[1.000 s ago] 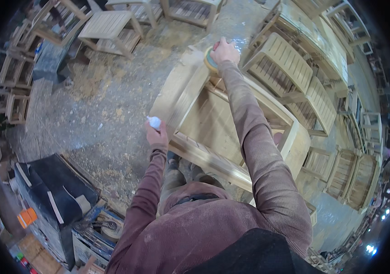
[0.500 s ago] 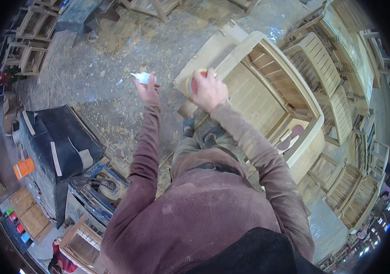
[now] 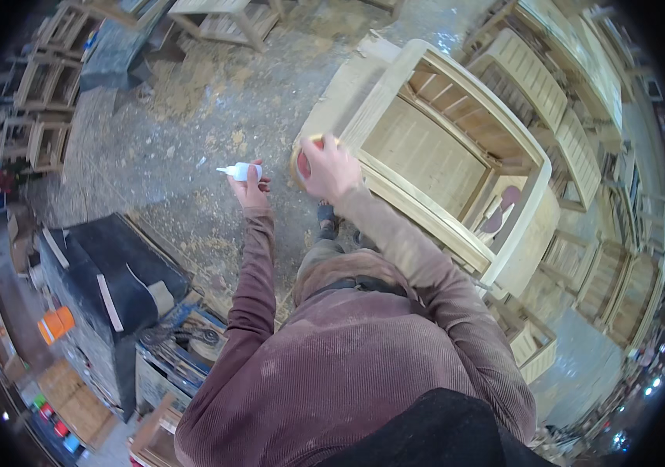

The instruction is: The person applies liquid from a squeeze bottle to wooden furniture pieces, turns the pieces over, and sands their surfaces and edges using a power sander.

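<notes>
My left hand (image 3: 251,192) is closed around a small white squeeze bottle (image 3: 244,171), whose thin pointed nozzle aims left. Beside it, in my right hand (image 3: 335,171), is a round roll of tape (image 3: 299,164) with a yellowish rim and a reddish inner part. My fingers hide much of the roll. Both hands are in front of my body above the dusty floor. Close on the right of my right hand stands a pale wooden furniture frame (image 3: 377,103), open on top, with a slatted inner side.
Slatted wooden pieces (image 3: 525,79) crowd the right side. Mauve round discs (image 3: 509,196) lie inside the frame's near right end. To my left are a black-covered bench (image 3: 87,261), an orange bucket (image 3: 55,324) and a blue machine (image 3: 184,336). A stool-like wooden frame (image 3: 227,17) stands far ahead.
The view has shifted, and the furniture frame now appears further left. My right hand with the tape roll has come lower and left in the picture. Both hands keep their hold.
</notes>
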`<state>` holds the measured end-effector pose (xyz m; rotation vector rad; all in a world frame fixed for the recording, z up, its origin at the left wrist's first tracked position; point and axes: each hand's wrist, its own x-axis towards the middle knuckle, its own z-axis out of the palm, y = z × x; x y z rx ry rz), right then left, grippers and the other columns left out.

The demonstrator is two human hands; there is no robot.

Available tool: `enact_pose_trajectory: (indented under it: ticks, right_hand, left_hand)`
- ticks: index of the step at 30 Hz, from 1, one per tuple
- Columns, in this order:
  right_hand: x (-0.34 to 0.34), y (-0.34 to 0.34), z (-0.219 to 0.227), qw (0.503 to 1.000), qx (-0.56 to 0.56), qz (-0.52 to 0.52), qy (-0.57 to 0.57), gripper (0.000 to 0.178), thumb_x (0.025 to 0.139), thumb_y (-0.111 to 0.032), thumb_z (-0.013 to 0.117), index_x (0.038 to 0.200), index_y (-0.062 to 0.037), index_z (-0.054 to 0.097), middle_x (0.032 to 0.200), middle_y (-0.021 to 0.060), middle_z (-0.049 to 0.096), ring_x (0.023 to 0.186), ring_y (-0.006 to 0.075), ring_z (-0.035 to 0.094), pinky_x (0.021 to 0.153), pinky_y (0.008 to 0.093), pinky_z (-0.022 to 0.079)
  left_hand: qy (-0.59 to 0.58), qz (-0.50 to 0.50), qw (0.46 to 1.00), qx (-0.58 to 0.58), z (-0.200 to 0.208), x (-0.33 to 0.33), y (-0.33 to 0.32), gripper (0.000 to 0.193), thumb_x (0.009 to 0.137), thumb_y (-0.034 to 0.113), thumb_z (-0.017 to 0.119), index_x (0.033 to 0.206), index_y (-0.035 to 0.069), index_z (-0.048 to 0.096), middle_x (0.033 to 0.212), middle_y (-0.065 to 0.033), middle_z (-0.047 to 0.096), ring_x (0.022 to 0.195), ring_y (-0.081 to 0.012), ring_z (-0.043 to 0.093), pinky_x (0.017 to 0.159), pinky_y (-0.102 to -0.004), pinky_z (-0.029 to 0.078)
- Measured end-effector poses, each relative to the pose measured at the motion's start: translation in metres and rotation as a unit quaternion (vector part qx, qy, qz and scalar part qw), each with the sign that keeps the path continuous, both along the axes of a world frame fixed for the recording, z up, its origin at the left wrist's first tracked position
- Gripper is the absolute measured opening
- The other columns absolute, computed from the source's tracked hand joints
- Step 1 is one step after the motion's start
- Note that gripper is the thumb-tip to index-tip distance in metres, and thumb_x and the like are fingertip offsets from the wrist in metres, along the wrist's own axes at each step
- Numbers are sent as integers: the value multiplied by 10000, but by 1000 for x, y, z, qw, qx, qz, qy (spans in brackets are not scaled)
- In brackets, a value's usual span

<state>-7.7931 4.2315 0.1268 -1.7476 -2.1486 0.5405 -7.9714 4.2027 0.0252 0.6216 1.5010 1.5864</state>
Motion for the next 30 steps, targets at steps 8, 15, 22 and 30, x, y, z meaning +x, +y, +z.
enact_pose_trajectory:
  ticks: [8, 15, 22, 30]
  right_hand:
    - [169, 12, 4, 959, -26, -276, 54, 532, 593, -301, 688, 1064, -141, 498, 980, 157, 538, 873, 313, 576, 754, 383, 488]
    - [198, 114, -164, 960, -216, -177, -26, 470, 663, -292, 613, 1102, -181, 488, 1045, 158, 537, 880, 348, 576, 766, 415, 478]
    - [147, 162, -283, 987, -107, -115, -29, 385, 747, -240, 552, 1113, -144, 481, 969, 158, 573, 860, 363, 585, 722, 427, 483]
    - [183, 214, -368, 972, -183, -142, -32, 483, 727, -231, 580, 1135, -16, 437, 962, 132, 598, 845, 271, 601, 695, 349, 483]
  left_hand:
    - [61, -180, 981, 40, -41, 75, 54, 352, 870, 246, 519, 1114, 64, 341, 984, -119, 601, 739, -122, 561, 620, -235, 456]
    - [141, -65, 987, -30, -36, 129, 66, 334, 872, 202, 513, 1092, 26, 333, 929, -111, 597, 727, -116, 554, 537, -223, 449]
    - [192, -41, 979, -50, -43, 131, 71, 334, 868, 203, 515, 1094, 37, 335, 930, -115, 577, 661, -109, 528, 544, -210, 436]
    - [153, -62, 985, -43, -46, 144, 80, 332, 860, 170, 528, 1083, 19, 335, 944, -121, 567, 735, -124, 539, 591, -231, 467]
